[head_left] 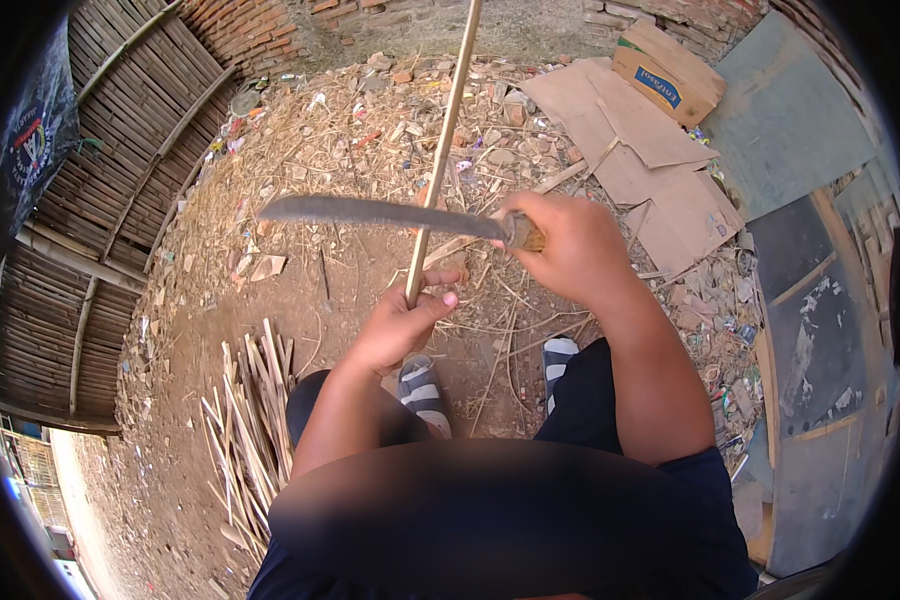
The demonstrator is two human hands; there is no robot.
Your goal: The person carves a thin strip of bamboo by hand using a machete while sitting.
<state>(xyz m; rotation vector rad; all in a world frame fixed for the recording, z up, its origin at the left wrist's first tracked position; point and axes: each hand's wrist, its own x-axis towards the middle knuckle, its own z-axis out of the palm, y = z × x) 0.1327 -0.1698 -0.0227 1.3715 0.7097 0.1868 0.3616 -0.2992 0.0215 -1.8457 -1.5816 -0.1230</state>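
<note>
Left fingers (pixel 432 308) clamp the pale stick (pixel 444 150), while right of it the right fingers (pixel 533 207) grip the knife (pixel 395 214) crossing it.

Bright daylight, bent edges, blurred lower centre

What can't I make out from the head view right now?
Head view:
Pale, slender bamboo strip: top cut off by the picture's upper edge; bottom hidden in the left hand.
Brown wooden knife handle: mostly covered by the right hand.
Long grey metal blade: crosses in front of the strip, hiding whether they touch.
Pile of thin, pale wooden strips: partly hidden by the left forearm.
</note>
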